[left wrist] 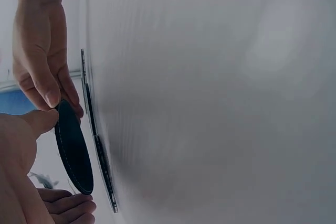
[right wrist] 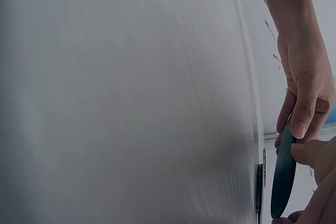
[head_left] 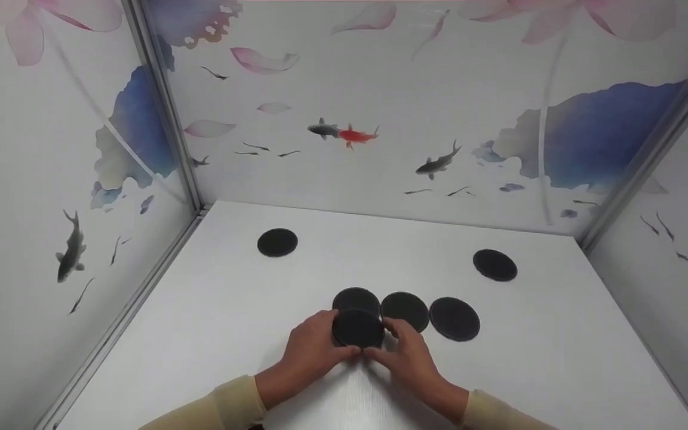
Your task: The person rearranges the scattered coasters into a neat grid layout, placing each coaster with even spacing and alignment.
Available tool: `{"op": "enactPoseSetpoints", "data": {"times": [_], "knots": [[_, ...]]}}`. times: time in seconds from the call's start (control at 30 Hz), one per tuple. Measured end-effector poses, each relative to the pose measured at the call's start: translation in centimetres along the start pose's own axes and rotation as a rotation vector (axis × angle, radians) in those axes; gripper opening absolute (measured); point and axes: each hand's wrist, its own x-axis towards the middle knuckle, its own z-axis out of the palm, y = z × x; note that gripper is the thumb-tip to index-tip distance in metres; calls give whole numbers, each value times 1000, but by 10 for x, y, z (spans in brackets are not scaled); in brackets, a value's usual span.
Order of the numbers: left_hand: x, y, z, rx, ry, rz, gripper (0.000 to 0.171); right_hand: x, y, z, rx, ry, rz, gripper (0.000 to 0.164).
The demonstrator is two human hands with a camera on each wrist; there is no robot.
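Both hands hold one round black coaster with stitching along its edge, raised off the white table. My left hand grips its left side, thumb at the near edge. On the opposite side my right hand grips it, and the two thumbs nearly meet at the front. In the left wrist view the held coaster appears tilted, apart from the coasters lying on the table. Just beyond it lies another black coaster, partly covered in the head view. A row continues rightward with a second coaster and a third coaster.
One more coaster lies at the back left of the table, and another coaster at the back right. White panels printed with fish and lotus enclose the table at the back and both sides.
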Motion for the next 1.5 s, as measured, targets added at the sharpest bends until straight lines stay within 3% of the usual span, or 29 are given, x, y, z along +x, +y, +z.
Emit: {"op": "enactPoseSetpoints", "data": {"times": [0.37, 0.57, 0.93, 1.5], "knots": [[-5, 0, 1, -20, -22, -24, 68, -3, -3, -2, 22, -33, -14, 62], [-7, 2, 1, -5, -49, -36, 72, -7, -3, -3, 21, -89, 13, 64], [-11, 0, -1, -6, -59, -63, 67, -7, -6, -4, 61, -94, -35, 60], [-20, -1, -5, 35, -99, -59, 73, -16, -5, -6, 83, -157, -10, 59]]}}
